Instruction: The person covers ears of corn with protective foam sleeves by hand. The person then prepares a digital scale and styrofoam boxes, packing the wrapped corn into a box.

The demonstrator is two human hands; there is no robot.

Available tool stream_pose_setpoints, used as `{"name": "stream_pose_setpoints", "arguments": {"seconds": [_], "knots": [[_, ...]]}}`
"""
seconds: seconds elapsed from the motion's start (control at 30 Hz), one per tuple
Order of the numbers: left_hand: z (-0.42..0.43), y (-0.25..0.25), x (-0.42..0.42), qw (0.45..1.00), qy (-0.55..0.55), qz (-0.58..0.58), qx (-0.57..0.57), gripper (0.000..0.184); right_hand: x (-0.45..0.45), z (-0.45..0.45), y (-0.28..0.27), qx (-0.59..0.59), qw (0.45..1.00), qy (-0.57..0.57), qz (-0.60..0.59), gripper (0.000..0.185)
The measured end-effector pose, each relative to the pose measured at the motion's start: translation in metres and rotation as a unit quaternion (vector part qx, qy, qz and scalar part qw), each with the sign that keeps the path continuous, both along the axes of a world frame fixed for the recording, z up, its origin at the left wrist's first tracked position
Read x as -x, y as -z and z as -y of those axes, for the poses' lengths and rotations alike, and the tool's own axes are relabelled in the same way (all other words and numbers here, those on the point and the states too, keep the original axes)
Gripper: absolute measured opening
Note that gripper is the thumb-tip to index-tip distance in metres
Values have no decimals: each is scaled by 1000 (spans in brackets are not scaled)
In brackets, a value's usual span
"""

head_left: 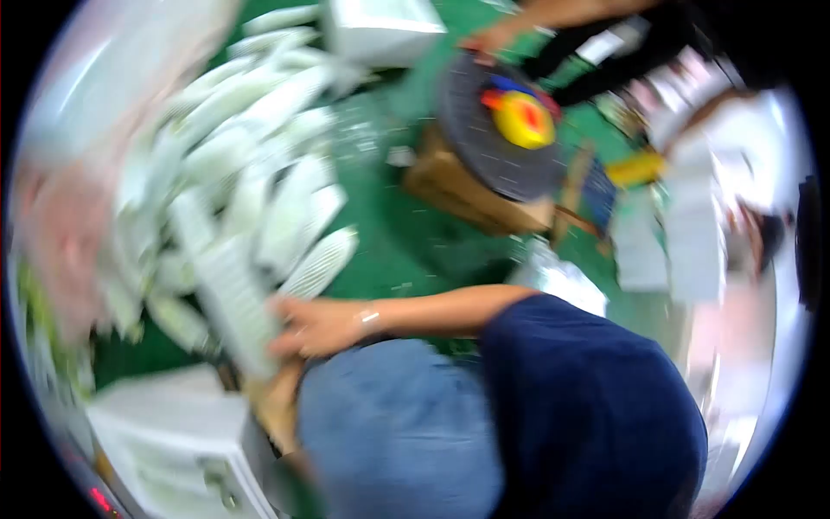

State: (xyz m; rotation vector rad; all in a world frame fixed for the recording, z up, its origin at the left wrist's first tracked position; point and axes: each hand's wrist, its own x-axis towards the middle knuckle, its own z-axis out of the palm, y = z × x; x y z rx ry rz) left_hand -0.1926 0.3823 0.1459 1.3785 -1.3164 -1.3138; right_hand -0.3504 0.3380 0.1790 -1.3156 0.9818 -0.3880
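Neither my left hand nor my right hand shows in the view. Nearest below me is a co-worker in a blue-grey cap (pixel 393 424) and a navy shirt (pixel 588 406). That person's bare hand (pixel 316 329), with a band at the wrist, touches a long pale piece (pixel 232 290) that looks wrapped in white foam netting. A large pile of similar wrapped pieces (pixel 251 130) covers the green floor at the left. Motion blur hides what is inside the wrapping.
White foam boxes stand at the lower left (pixel 181 441) and top (pixel 385 30). A cardboard box (pixel 467 186) supports a dark round disc (pixel 467 112) with a yellow, red and blue item (pixel 523 119). Another person's hand (pixel 491 39) is at the disc's edge. Clear plastic (pixel 562 277) lies nearby.
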Motion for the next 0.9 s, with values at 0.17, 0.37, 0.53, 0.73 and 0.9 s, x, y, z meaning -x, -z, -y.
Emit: {"name": "stream_pose_setpoints", "arguments": {"seconds": [0.17,0.37,0.53,0.73,0.9], "knots": [[-11,-55,-8,995,-36,97,-16,64,10,13,-78,453,890,-48,8,48],[-59,-110,-55,996,-86,20,-14,57,-10,32,-133,647,655,-357,-157,95],[-94,-163,-86,997,-62,39,-9,71,-54,45,-166,661,621,-412,-86,68],[-215,-160,-175,914,-326,240,12,46,-75,57,-193,658,639,-354,-183,58],[-299,-113,-226,845,-502,181,50,28,-121,57,-223,618,630,-417,-217,55]]}}
